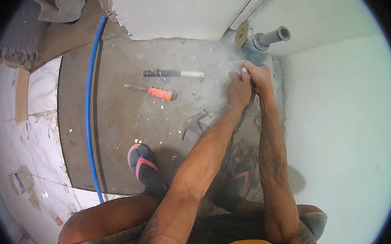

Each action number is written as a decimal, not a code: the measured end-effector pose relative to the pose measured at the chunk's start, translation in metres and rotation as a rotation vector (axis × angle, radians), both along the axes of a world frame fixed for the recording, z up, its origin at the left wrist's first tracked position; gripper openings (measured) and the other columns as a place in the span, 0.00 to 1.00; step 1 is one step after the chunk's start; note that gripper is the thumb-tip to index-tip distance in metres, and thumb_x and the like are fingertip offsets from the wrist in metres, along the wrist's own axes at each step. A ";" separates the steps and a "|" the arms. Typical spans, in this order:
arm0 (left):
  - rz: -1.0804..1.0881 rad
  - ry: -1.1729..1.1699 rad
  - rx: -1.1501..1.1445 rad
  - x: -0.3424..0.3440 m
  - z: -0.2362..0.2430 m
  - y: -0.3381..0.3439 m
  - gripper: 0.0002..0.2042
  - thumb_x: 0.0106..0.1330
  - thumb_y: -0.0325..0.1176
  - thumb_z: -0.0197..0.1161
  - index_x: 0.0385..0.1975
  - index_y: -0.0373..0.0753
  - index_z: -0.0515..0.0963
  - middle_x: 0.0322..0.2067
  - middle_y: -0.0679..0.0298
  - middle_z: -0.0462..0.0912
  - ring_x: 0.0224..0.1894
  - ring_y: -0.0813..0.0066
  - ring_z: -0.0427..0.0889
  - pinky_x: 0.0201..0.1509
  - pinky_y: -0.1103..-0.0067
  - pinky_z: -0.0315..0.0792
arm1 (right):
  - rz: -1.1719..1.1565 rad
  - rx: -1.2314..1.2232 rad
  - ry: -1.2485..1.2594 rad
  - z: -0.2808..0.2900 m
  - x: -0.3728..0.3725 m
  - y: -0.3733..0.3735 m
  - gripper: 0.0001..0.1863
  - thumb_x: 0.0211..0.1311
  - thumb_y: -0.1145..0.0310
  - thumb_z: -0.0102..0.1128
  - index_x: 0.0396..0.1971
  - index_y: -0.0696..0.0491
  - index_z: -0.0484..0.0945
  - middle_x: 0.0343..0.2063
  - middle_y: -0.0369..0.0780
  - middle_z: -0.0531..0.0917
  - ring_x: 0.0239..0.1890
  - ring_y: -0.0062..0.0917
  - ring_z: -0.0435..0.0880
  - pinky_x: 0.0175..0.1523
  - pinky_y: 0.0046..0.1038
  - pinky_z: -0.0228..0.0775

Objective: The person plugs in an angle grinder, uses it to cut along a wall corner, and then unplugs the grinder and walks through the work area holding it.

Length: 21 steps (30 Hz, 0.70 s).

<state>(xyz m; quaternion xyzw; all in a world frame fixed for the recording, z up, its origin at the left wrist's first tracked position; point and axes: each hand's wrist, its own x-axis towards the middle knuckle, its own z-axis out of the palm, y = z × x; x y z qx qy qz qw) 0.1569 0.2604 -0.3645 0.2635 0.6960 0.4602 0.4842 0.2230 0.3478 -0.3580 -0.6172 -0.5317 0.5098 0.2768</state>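
Observation:
My right hand (259, 76) grips a blue-grey angle grinder (255, 50) low in the corner at upper right, its disc (241, 33) against the cut groove at the wall's base. My left hand (239, 88) is closed on the rear of the grinder, just left of my right. Pale dust hangs around them. On the dusty concrete floor (105, 128) to their left lie a black-and-white handled tool (174, 73) and a chisel with an orange grip (159, 92). A dark cord runs down from the grinder, partly behind my left arm.
A long blue pipe (92, 102) runs along the left beside white tiles (45, 146), a wooden strip (22, 94) and a white bucket (22, 179). A shovel blade (62, 6) shows at top left. White walls (332, 130) close in the right and top. My sandalled feet straddle below.

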 end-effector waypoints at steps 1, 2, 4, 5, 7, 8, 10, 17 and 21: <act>0.021 0.008 -0.008 -0.003 -0.010 -0.001 0.30 0.74 0.57 0.38 0.52 0.30 0.65 0.47 0.32 0.76 0.52 0.31 0.74 0.56 0.52 0.66 | 0.007 0.004 0.010 0.000 -0.007 -0.004 0.17 0.47 0.61 0.67 0.27 0.63 0.81 0.25 0.35 0.81 0.28 0.18 0.77 0.34 0.26 0.69; 0.029 0.018 -0.005 -0.007 -0.022 -0.003 0.30 0.74 0.57 0.38 0.52 0.30 0.65 0.47 0.32 0.76 0.52 0.31 0.74 0.56 0.52 0.66 | 0.010 -0.012 0.009 -0.002 -0.013 -0.009 0.17 0.47 0.61 0.67 0.26 0.63 0.81 0.25 0.35 0.81 0.28 0.19 0.77 0.34 0.26 0.69; 0.050 0.221 0.066 -0.015 -0.045 -0.004 0.27 0.74 0.55 0.41 0.48 0.31 0.66 0.40 0.34 0.80 0.47 0.34 0.78 0.52 0.53 0.69 | 0.027 -0.019 0.025 -0.008 -0.028 -0.013 0.17 0.47 0.61 0.67 0.26 0.63 0.81 0.25 0.35 0.81 0.28 0.19 0.77 0.34 0.26 0.69; 0.055 0.280 0.093 -0.014 -0.046 -0.003 0.26 0.73 0.54 0.42 0.46 0.31 0.66 0.38 0.35 0.81 0.46 0.35 0.79 0.51 0.53 0.70 | 0.018 -0.031 0.001 -0.015 -0.026 -0.011 0.17 0.47 0.61 0.67 0.25 0.63 0.81 0.25 0.35 0.82 0.28 0.19 0.77 0.34 0.27 0.70; 0.069 0.102 -0.028 -0.007 -0.039 -0.007 0.27 0.73 0.55 0.42 0.46 0.31 0.66 0.39 0.34 0.80 0.46 0.34 0.79 0.51 0.53 0.70 | -0.005 -0.050 -0.038 -0.023 -0.015 -0.010 0.18 0.47 0.61 0.67 0.25 0.64 0.81 0.25 0.35 0.82 0.28 0.19 0.77 0.34 0.27 0.70; 0.064 0.096 -0.029 -0.006 -0.036 -0.006 0.27 0.73 0.55 0.42 0.46 0.31 0.66 0.39 0.34 0.80 0.46 0.34 0.79 0.51 0.53 0.70 | -0.005 -0.043 -0.010 -0.027 -0.010 -0.010 0.14 0.48 0.63 0.67 0.25 0.62 0.81 0.24 0.36 0.81 0.27 0.19 0.78 0.32 0.26 0.70; 0.073 0.115 -0.030 -0.009 -0.033 -0.008 0.27 0.73 0.55 0.42 0.47 0.31 0.66 0.39 0.34 0.80 0.45 0.34 0.79 0.51 0.53 0.70 | -0.003 -0.041 0.025 -0.033 -0.009 -0.008 0.11 0.50 0.66 0.68 0.25 0.60 0.81 0.23 0.36 0.81 0.25 0.20 0.79 0.30 0.25 0.70; -0.009 0.063 -0.001 -0.009 -0.012 -0.003 0.29 0.74 0.56 0.38 0.48 0.30 0.66 0.45 0.31 0.77 0.51 0.29 0.73 0.55 0.50 0.66 | -0.037 0.024 0.034 0.001 -0.014 -0.008 0.19 0.47 0.59 0.67 0.25 0.64 0.82 0.24 0.37 0.82 0.28 0.18 0.77 0.35 0.28 0.70; 0.019 0.212 0.091 -0.005 -0.039 0.005 0.27 0.73 0.55 0.40 0.47 0.32 0.66 0.40 0.34 0.80 0.45 0.31 0.78 0.52 0.52 0.70 | 0.014 0.002 -0.019 0.004 -0.020 -0.006 0.11 0.51 0.66 0.68 0.25 0.60 0.81 0.24 0.35 0.80 0.25 0.18 0.77 0.29 0.26 0.68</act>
